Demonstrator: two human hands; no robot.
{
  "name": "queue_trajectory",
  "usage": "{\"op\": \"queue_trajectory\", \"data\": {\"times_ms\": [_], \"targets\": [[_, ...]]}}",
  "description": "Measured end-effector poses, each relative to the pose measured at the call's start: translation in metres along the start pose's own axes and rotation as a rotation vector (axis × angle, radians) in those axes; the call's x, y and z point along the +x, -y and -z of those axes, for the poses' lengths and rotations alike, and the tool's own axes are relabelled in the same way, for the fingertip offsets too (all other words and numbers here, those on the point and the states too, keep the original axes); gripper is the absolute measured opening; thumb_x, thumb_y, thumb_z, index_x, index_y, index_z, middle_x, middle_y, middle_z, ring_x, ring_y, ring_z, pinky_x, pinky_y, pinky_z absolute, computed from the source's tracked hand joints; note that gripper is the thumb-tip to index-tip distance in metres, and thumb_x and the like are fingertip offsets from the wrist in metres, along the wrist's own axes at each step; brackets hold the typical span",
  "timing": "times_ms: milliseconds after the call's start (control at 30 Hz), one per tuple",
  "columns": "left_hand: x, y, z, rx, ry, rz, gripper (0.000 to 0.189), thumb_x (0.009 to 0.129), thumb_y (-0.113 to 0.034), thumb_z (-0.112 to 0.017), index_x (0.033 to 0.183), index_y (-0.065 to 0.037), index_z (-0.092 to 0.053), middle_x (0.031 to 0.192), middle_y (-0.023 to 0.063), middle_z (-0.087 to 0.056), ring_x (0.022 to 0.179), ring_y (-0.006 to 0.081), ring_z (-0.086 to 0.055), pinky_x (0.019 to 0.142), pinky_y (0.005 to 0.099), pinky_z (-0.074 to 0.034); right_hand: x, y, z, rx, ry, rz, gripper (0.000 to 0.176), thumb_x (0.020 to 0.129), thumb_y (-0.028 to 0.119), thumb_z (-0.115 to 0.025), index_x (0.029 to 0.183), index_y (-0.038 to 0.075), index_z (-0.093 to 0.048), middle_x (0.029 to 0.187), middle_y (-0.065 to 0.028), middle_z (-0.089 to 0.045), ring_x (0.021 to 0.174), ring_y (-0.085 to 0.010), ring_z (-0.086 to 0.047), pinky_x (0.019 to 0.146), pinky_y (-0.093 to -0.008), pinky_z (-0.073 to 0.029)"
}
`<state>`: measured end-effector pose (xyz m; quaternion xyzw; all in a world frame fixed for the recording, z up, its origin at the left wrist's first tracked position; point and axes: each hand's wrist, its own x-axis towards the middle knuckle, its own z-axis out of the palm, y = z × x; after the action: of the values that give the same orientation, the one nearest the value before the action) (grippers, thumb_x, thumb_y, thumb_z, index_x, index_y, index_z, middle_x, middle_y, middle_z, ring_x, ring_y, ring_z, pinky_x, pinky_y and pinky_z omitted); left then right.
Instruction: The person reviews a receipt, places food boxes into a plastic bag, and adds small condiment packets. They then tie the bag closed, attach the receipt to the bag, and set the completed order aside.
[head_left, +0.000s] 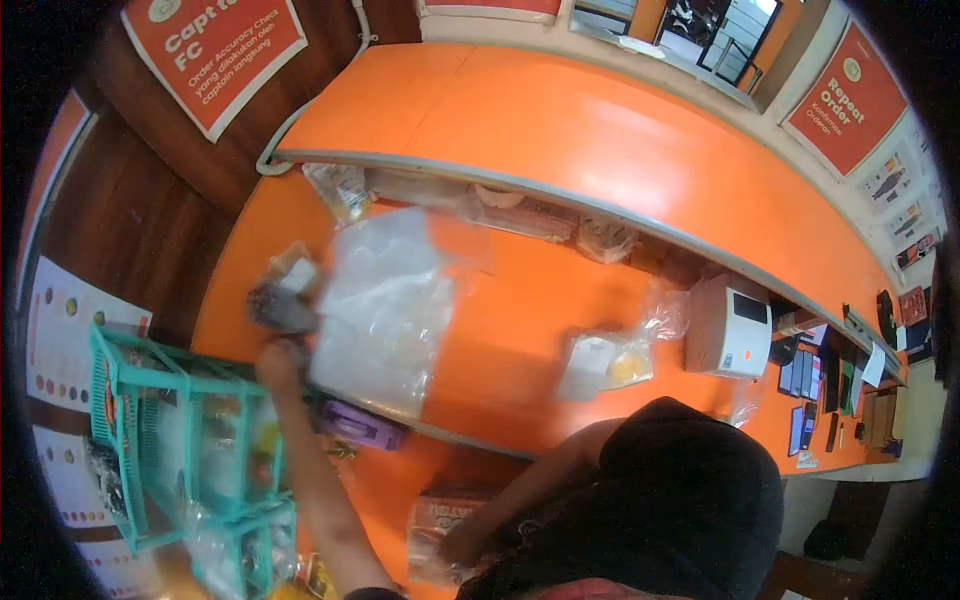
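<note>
My left hand [283, 362] is smeared by motion at the left front of the orange counter. Right beyond it lies a dark bundle [280, 305] with a pale packet [298, 273] behind it. To its right, clear plastic bags [385, 320] are spread flat on the counter. A purple box-like thing [362, 426] sits by the front edge, right of my left wrist. Low in the view, my right hand [465, 543] is blurred, its fingers hidden, overlapping a plastic-wrapped pack with printed lettering [428, 522].
A teal plastic rack [180, 375] holding bagged goods stands at the left. A raised orange shelf [560, 120] runs across the back, with packets beneath it. Bagged food [628, 365], a white printer [728, 327] and several phones [800, 375] are to the right.
</note>
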<state>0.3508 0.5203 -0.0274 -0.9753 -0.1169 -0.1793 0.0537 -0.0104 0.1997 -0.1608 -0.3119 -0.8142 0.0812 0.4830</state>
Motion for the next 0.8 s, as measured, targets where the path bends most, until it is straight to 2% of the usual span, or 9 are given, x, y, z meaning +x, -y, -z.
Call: {"op": "queue_trajectory", "data": {"times_ms": [67,133,167,267,367,467,567,667,800], "targets": [[0.005,-0.006,0.013,0.016,0.124,0.078,0.039,0.09,-0.037,-0.062,0.087,0.0,-0.071,0.082,0.0215,-0.07,0.077,0.0414,-0.07,0.07,0.0487,-0.058,-0.006,-0.003,-0.004,-0.054,0.088,0.003,0.022,0.067,0.016,-0.069,0.056,0.001,-0.057,0.065,-0.0161,-0.05,0.066,-0.0372,-0.051,0.065,-0.0495,-0.041],[0.004,-0.016,0.025,0.012,0.16,0.156,0.036,0.092,-0.034,-0.061,0.088,0.001,-0.071,0.088,0.0213,-0.07,0.082,0.0398,-0.069,0.074,0.0487,-0.057,0.007,0.012,0.028,-0.167,0.22,0.067,0.021,0.07,0.015,-0.068,0.057,0.002,-0.057,0.066,-0.0155,-0.05,0.067,-0.0373,-0.051,0.068,-0.0494,-0.043],[0.001,-0.019,0.033,0.013,0.177,0.195,0.035,0.093,-0.032,-0.061,0.088,0.001,-0.07,0.09,0.0213,-0.07,0.085,0.039,-0.069,0.075,0.0487,-0.056,0.008,0.01,0.022,-0.146,0.128,0.056,0.021,0.071,0.015,-0.068,0.058,0.002,-0.057,0.066,-0.0155,-0.051,0.068,-0.0375,-0.052,0.07,-0.0497,-0.043],[-0.015,-0.045,0.092,-0.094,0.062,0.069,0.028,0.097,-0.025,-0.059,0.092,0.002,-0.066,0.097,0.0229,-0.068,0.089,0.0359,-0.067,0.078,0.046,-0.054,0.002,-0.004,-0.015,-0.009,-0.038,-0.089,0.019,0.074,0.014,-0.067,0.063,0.002,-0.057,0.068,-0.0154,-0.053,0.071,-0.0374,-0.055,0.072,-0.0499,-0.045],[-0.058,-0.067,0.131,-0.547,-0.349,0.009,0.018,0.099,-0.017,-0.057,0.094,0.0,-0.061,0.095,0.0172,-0.065,0.084,0.0307,-0.064,0.076,0.0432,-0.052,0.011,0.018,0.014,0.062,-0.068,-0.229,0.019,0.075,0.017,-0.066,0.066,0.002,-0.059,0.069,-0.0157,-0.055,0.071,-0.0368,-0.057,0.071,-0.0491,-0.046],[-0.151,-0.07,0.172,-1.222,-0.321,0.221,0.014,0.1,-0.016,-0.057,0.092,-0.004,-0.058,0.09,0.0078,-0.062,0.078,0.0195,-0.059,0.069,0.0337,-0.05,0.024,0.042,0.053,0.093,-0.086,-0.42,0.02,0.077,0.02,-0.065,0.069,0.003,-0.061,0.071,-0.016,-0.058,0.071,-0.0361,-0.059,0.07,-0.0483,-0.047],[-0.259,-0.073,0.246,-1.506,-0.204,0.658,0.014,0.101,-0.015,-0.056,0.093,-0.005,-0.059,0.09,0.0014,-0.06,0.076,0.0105,-0.054,0.066,0.0245,-0.045,0.039,0.063,0.091,0.084,-0.051,-0.601,0.021,0.078,0.023,-0.065,0.071,0.003,-0.062,0.072,-0.0163,-0.06,0.07,-0.0354,-0.061,0.069,-0.0475,-0.049],[-0.383,-0.069,0.259,-1.277,-0.351,0.79,0.013,0.101,-0.015,-0.057,0.1,-0.002,-0.062,0.091,0.0017,-0.062,0.07,0.0066,-0.051,0.065,0.0195,-0.042,0.067,0.074,0.124,-0.018,0.045,-0.713,0.023,0.079,0.026,-0.064,0.074,0.004,-0.064,0.073,-0.0166,-0.063,0.07,-0.0348,-0.063,0.068,-0.0467,-0.05],[-0.471,-0.116,0.307,-1.133,-0.246,0.93,0.016,0.097,-0.009,-0.062,0.11,0.0,-0.065,0.098,0.0066,-0.07,0.082,0.009,-0.062,0.072,0.0229,-0.049,0.142,0.123,0.193,-0.167,0.112,-0.736,0.026,0.081,0.03,-0.063,0.078,0.004,-0.066,0.075,-0.017,-0.066,0.07,-0.0339,-0.066,0.067,-0.0457,-0.052]]}}
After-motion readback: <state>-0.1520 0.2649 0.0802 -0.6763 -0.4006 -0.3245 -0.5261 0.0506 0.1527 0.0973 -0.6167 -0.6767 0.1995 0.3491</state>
